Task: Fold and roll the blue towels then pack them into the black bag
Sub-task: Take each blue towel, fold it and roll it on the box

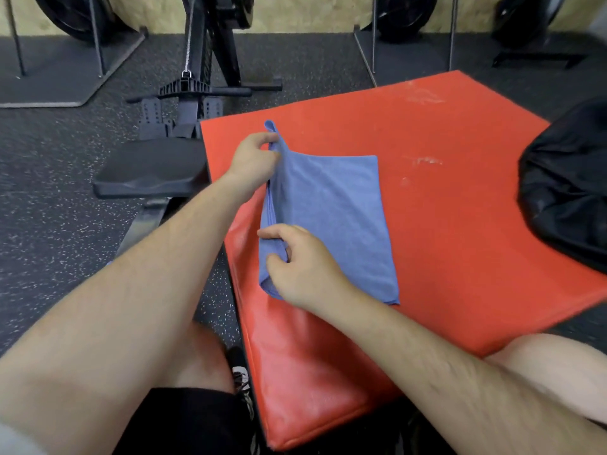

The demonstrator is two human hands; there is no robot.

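1. Blue towel (331,218): one item, folded to a rough rectangle, lying flat on the red pad (443,208) near the pad's left edge. Its left edge is lifted and gathered between the two hands; its right and near edges rest on the pad.
2. Left hand (253,157): at the towel's far left corner, fingers curled, pinching the gathered edge so that a small tip of cloth stands above the knuckles.
3. Right hand (302,267): at the towel's near left portion, thumb and fingers pinching the same folded edge, with the palm over the cloth.
4. Black bag (568,192): on the pad's right side, well apart from towel and hands, partly out of frame.
5. Rowing machine (184,126): black, on the speckled floor (49,208), just left of the pad.
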